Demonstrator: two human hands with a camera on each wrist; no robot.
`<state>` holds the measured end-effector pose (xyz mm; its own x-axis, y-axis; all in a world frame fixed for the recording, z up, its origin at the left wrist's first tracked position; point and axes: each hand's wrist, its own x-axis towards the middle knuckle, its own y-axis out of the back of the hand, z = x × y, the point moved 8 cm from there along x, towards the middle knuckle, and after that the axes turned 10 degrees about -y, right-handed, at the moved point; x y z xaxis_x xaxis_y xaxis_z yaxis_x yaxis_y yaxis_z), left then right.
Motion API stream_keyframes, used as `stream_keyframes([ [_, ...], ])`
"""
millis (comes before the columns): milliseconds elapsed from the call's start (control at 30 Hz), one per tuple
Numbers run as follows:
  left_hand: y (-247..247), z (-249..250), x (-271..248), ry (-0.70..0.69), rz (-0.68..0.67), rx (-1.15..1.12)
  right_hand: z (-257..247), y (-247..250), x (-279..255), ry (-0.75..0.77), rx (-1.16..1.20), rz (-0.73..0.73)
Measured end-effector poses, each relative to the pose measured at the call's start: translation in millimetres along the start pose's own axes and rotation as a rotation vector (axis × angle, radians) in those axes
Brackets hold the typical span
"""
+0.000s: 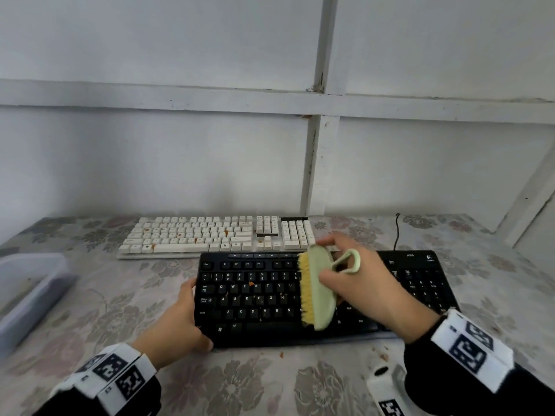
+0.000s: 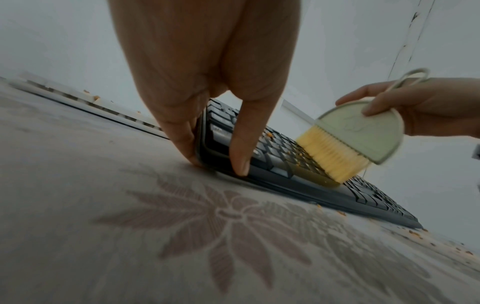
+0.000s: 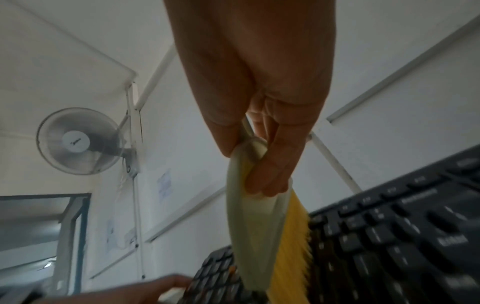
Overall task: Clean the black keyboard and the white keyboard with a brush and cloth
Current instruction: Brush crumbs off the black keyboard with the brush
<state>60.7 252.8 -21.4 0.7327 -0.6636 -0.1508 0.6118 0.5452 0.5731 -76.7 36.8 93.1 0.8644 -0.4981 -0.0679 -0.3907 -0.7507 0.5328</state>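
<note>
The black keyboard (image 1: 264, 298) lies on the flowered table in front of me, with orange crumbs among its left keys. My left hand (image 1: 183, 319) grips its left end, thumb on top (image 2: 240, 156) and fingers at the edge. My right hand (image 1: 354, 283) holds a pale green brush (image 1: 319, 291) with yellow bristles (image 2: 330, 156) set on the keys near the keyboard's middle (image 3: 376, 242). The green brush body (image 3: 249, 226) is pinched between thumb and fingers. The white keyboard (image 1: 216, 235) lies behind, stained with orange spots. No cloth is in view.
A translucent plastic box (image 1: 27, 292) stands at the table's left. Orange crumbs (image 1: 381, 354) lie on the tablecloth by the black keyboard's front right. A black cable (image 1: 398, 232) runs back to the wall. A white object with a marker (image 1: 390, 391) sits at the front right.
</note>
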Motion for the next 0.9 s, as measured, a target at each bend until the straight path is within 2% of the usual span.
stream_keyframes([
  [167,-1,-3,3,0.007,-0.004,0.001,21,-23,-26,-0.052,-0.055,-0.169],
  [233,0,-3,2,0.004,-0.002,0.001,19,-20,-27,-0.07,-0.026,-0.187],
  [400,-1,-4,1,0.012,-0.004,-0.014,-8,3,-3,0.022,0.035,0.024],
  [500,-2,-3,1,0.006,-0.006,-0.016,-16,2,8,0.057,0.038,0.079],
  [733,0,-5,2,-0.006,-0.001,-0.019,3,-30,-9,0.011,-0.053,-0.076],
  [900,0,-2,1,-0.006,-0.009,-0.008,10,-39,-30,-0.057,-0.049,-0.25],
])
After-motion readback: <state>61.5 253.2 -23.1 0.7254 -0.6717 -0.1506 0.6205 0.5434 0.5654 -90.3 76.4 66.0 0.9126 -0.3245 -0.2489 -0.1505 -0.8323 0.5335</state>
